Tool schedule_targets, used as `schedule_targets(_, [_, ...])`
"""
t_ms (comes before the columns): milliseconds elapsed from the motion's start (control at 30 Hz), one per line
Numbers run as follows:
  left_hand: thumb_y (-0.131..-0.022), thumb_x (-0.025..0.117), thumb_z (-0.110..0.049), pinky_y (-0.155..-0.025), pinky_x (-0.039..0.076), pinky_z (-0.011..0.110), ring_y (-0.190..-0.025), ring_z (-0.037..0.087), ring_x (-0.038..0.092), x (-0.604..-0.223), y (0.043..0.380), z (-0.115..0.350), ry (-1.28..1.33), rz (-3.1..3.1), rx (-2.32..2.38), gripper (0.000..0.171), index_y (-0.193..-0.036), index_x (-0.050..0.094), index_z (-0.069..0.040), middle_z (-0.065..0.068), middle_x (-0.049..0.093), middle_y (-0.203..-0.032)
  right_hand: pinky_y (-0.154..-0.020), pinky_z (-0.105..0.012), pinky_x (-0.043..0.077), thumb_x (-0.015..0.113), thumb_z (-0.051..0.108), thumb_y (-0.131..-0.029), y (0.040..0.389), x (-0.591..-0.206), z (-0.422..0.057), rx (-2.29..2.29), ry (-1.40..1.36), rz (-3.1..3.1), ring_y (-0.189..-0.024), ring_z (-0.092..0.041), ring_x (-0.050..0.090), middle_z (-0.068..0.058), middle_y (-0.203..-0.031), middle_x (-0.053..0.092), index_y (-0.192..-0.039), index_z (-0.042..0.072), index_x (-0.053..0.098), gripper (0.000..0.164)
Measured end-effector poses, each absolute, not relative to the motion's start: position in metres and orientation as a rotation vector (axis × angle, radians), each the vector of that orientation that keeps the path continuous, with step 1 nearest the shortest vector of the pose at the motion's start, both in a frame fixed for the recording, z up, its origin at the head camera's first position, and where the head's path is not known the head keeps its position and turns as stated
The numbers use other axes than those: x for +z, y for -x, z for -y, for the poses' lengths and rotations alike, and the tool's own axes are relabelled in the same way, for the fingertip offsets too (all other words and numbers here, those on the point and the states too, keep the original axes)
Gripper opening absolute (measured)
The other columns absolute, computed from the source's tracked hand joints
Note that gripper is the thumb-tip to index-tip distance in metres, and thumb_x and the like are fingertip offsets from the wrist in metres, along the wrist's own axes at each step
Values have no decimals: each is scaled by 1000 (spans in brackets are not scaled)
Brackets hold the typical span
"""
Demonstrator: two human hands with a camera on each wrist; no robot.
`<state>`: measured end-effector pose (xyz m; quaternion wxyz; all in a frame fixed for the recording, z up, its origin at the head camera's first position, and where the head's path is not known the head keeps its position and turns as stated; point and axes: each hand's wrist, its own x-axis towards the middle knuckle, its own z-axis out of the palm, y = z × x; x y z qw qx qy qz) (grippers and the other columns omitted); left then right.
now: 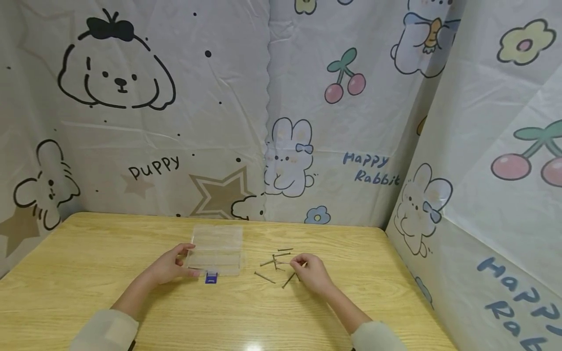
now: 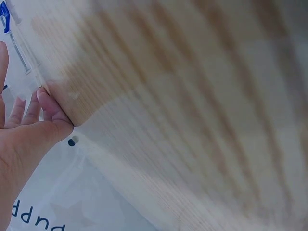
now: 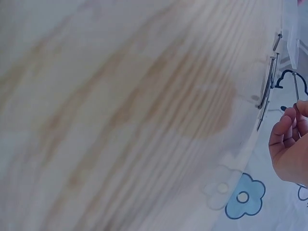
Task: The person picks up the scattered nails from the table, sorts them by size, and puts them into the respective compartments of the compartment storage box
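A clear plastic box with a blue latch at its front lies on the wooden table. My left hand grips the box at its left side, the thumb by the front corner and the fingers farther back along the edge. To the right, my right hand pinches a thin metal nail between thumb and fingertips, just above the table. Several loose nails are scattered between the box and this hand, some crossing each other. Another nail lies just under the right hand.
The light wooden table ends at the back against a printed cloth. A second cloth side rises along the right edge. A bright light reflection shows near the table's front.
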<state>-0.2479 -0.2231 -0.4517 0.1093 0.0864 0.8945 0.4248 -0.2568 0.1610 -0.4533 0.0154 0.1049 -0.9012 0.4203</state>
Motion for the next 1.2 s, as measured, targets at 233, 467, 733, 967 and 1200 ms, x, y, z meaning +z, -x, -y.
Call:
schedule_targets(233, [-75,78,-35,-96,40,57,-117,48,44,-455,249,223,-229,-2632,1261,88,-141,31,-1,34,34,-139,-54,-20,40,59,19,-92,258,-450,-149,1324,-364,2798,-65,-9,45,-2,-83,61,-93,6,68,16])
schedule_targets(467, [-74,78,-37,-95,40,57,-118,50,44,-456,249,223,-234,-2636,1255,89,-141,31,-1,34,35,-138,-54,-19,40,59,18,-92,261,-446,-133,1346,-424,2799,-66,-9,46,-4,-82,62,-95,4,68,18])
schedule_targets(733, [-74,78,-36,-95,40,56,-115,47,46,-454,249,223,-241,-2640,1255,88,-140,31,0,35,34,-138,-57,-19,41,59,18,-92,263,-444,-115,1356,-467,2787,-69,-10,47,-3,-83,63,-92,4,68,17])
schedule_targets(967, [-75,78,-34,-94,41,56,-114,46,46,-453,249,223,-248,-2638,1258,88,-140,31,0,35,35,-137,-59,-20,43,58,19,-93,261,-444,-95,1399,-508,2788,-69,-9,49,-2,-82,62,-93,6,68,17])
schedule_targets(1200, [-75,78,-34,-94,42,55,-114,45,46,-454,249,223,-250,-2634,1264,88,-141,31,0,34,35,-137,-55,-19,42,58,21,-93,258,-446,-76,1451,-573,2792,-65,-7,46,-2,-84,61,-95,7,68,17])
